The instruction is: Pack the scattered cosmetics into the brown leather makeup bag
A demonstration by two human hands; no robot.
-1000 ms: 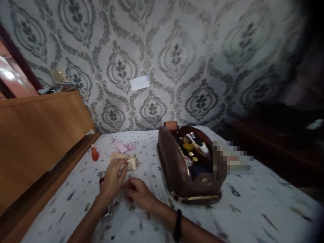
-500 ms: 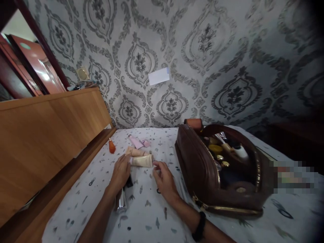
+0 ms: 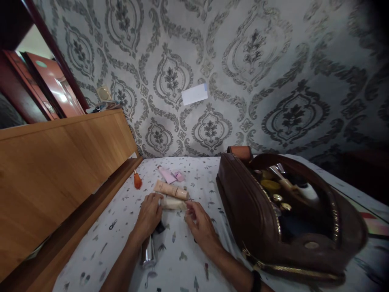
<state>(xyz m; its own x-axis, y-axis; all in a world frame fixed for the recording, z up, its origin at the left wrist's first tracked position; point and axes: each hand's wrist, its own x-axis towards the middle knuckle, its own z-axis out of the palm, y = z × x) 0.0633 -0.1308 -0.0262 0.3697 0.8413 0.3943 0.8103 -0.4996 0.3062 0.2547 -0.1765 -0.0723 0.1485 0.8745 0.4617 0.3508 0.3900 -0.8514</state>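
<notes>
A pale cream squeeze tube (image 3: 174,203) lies crosswise between my two hands. My left hand (image 3: 149,214) has its fingers closed at the tube's left end. At the other end, my right hand (image 3: 201,225) pinches the tip with thumb and fingers. Just beyond it, a peach tube (image 3: 170,190) rests on the patterned white sheet (image 3: 182,263). A silver cylindrical bottle (image 3: 148,252) with a dark part lies beside my left wrist, partly hidden by that arm.
A brown leather bag (image 3: 243,211), unzipped, stands on the right with brushes (image 3: 284,178) and several cosmetics inside. Farther back lie a pink tube (image 3: 166,174), a small pink item (image 3: 179,176) and an orange bottle (image 3: 137,180). A wooden panel (image 3: 69,162) borders the left.
The cream tube has come slightly toward me, uncovering more of the peach tube, and now shows a narrower side. Both hands moved with it. The view has shifted a little.
</notes>
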